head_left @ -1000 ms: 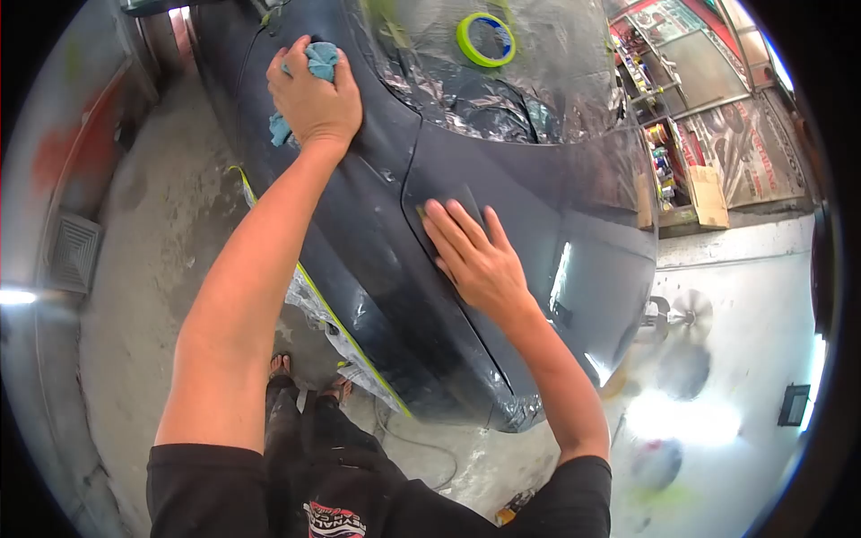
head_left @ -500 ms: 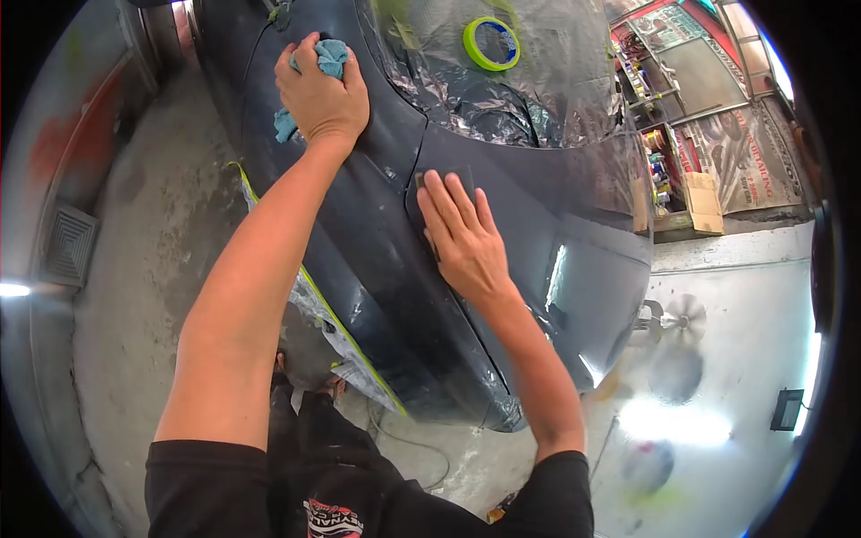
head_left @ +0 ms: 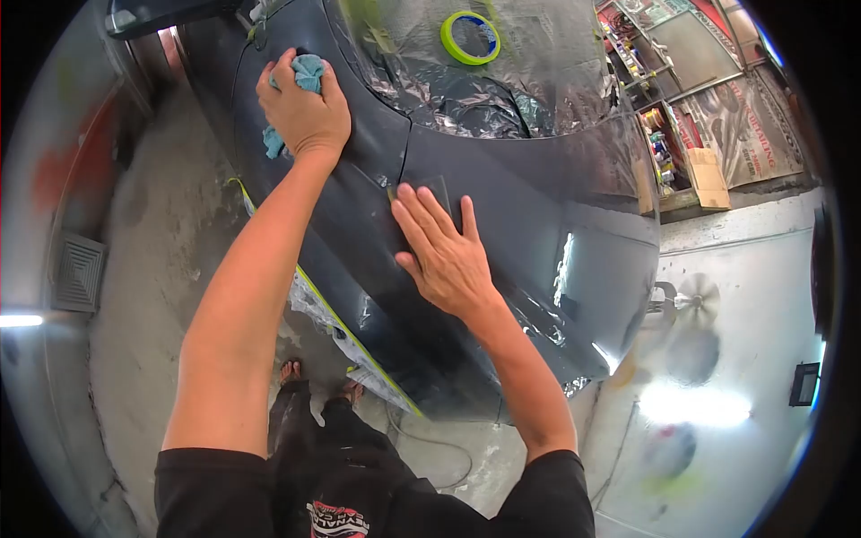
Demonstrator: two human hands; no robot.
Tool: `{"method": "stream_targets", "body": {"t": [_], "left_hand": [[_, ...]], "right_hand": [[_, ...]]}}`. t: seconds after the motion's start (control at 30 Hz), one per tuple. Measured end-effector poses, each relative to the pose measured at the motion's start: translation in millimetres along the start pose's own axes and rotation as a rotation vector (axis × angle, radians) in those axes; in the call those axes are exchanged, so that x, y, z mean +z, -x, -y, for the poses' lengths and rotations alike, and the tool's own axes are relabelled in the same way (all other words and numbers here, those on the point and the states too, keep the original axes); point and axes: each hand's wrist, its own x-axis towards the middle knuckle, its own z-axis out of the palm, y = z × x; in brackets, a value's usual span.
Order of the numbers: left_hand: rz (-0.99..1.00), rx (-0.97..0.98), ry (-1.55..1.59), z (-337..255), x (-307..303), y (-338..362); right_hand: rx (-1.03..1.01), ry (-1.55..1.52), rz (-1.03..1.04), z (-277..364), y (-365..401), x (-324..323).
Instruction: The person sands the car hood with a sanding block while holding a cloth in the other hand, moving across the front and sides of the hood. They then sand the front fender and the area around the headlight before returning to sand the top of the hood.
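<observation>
My left hand (head_left: 309, 112) was closed round a blue cloth (head_left: 308, 70), palm down against the side of the dark grey car (head_left: 529, 188). I had the cloth bunched, one wad poking up between thumb and forefinger and another end hanging out by the outer edge of the hand, probably so that it sat safely in the palm while the hand also braced on the metal. How hard it leaned, I cannot tell.

My right hand (head_left: 439, 255) lay open and flat, nearer my body, over a thin dark sheet (head_left: 438, 186) close to the seam beside the hood. A corner of the sheet showed beyond my fingertips; the rest was hidden beneath them. Nothing was pinched: straight fingers, with the little one spread wide, seemed meant to press the sheet evenly along the curve.

The tape roll (head_left: 470, 38) rested on the plastic film (head_left: 395, 67) covering the windshield, likely to be off the bare metal. Along the car's lower edge ran a yellow-green strip (head_left: 359, 348), with crumpled plastic (head_left: 320, 314) hanging beside it, apparently held there by that strip.
</observation>
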Motion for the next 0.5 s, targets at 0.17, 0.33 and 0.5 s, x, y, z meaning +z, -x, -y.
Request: {"method": "stream_targets", "body": {"t": [0.17, 0.33, 0.5], "left_hand": [[-0.012, 0.009, -0.006, -1, 0, -6], [0.015, 0.017, 0.001, 0, -1, -1], [0.025, -0.013, 0.009, -3, -2, -1]], "right_hand": [[-0.01, -0.024, 0.058, -1, 19, 5], [0.055, -0.077, -0.052, 16, 0, 12], [0.05, -0.025, -0.05, 14, 7, 17]]}}
